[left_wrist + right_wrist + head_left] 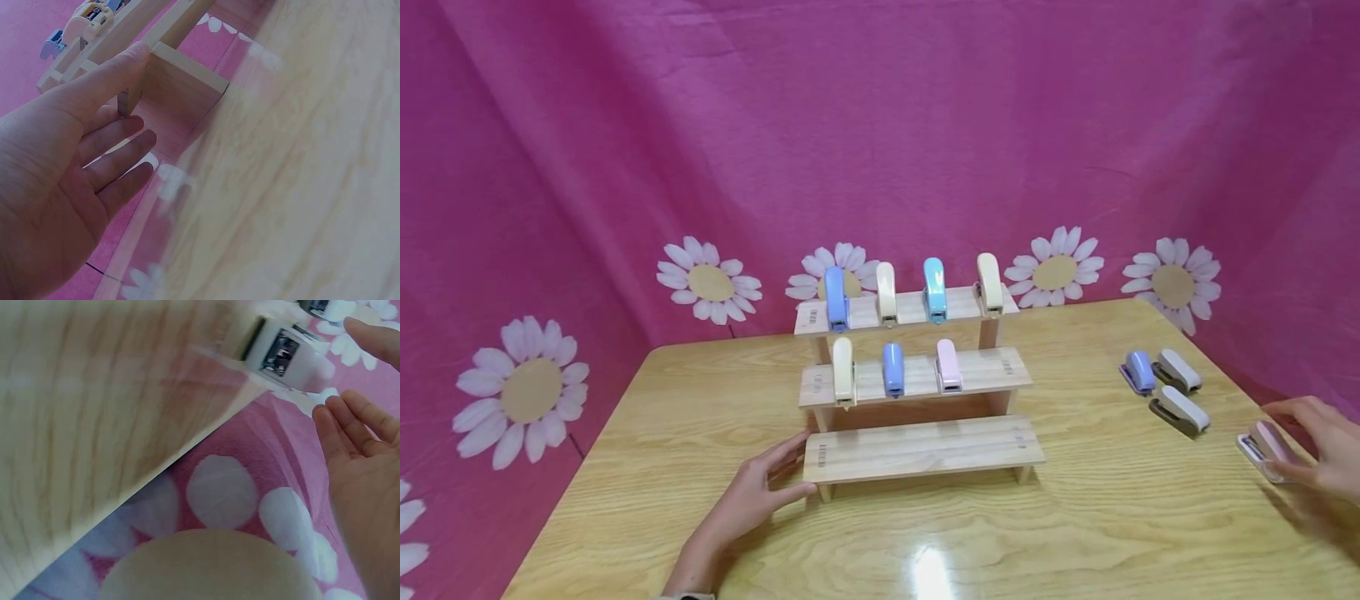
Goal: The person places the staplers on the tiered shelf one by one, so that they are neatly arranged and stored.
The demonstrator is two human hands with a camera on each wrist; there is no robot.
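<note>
At the left end of a three-tier wooden stand point(925, 454), my left hand point(752, 500) holds the lowest board's corner between thumb and index finger. The left wrist view shows the hand's point(81, 137) other fingers hanging loose beneath. On the far right, my right hand point(1326, 450) is around a pink stapler point(1277, 442) lying on the table. In the right wrist view a gap shows between this stapler point(297, 359) and the extended fingers point(340, 434). The middle tier carries a cream stapler point(843, 371), a blue stapler point(892, 369) and a pink stapler point(949, 365).
Along the top tier stand a blue stapler point(836, 296), a cream one, a light-blue stapler point(935, 287) and another cream one. Near the table's right edge lie a blue stapler point(1139, 371) and two white-topped staplers point(1183, 407). Pink flowered cloth point(880, 125) hangs behind the table.
</note>
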